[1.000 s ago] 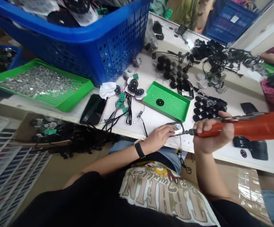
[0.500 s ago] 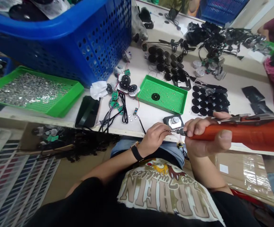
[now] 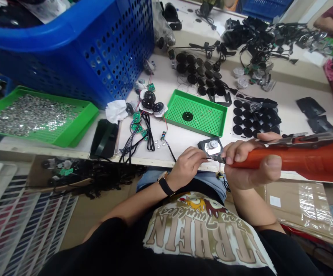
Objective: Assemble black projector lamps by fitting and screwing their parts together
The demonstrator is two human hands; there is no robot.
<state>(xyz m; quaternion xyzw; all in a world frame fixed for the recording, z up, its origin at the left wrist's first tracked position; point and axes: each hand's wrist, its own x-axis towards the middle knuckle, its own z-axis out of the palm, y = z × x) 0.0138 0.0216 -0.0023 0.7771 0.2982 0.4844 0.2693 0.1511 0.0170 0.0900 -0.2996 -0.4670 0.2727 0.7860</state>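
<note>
My right hand [image 3: 249,163] is shut around the barrel of an orange soldering iron [image 3: 301,159], whose tip reaches in beside the black-mounted motor. A thin metal strip runs along the iron's top. My left hand [image 3: 187,168] pinches something fine, apparently a thin wire, at the edge of a small silver motor [image 3: 212,147]. The motor sits in a black square holder [image 3: 202,145] near the table edge. The iron tip and the fingertips partly hide the joint between them.
A green perforated tray [image 3: 195,114] with a black disc lies beyond my hands, beside green circuit boards [image 3: 136,118] and black cables. Rows of black discs [image 3: 247,122] lie to the right. A large blue basket [image 3: 77,50] and a green tray of silver discs [image 3: 34,119] stand left.
The view has tilted, shifting the table up and left. My right hand has come closer to my left, bringing the iron tip from short of the motor to its edge.
</note>
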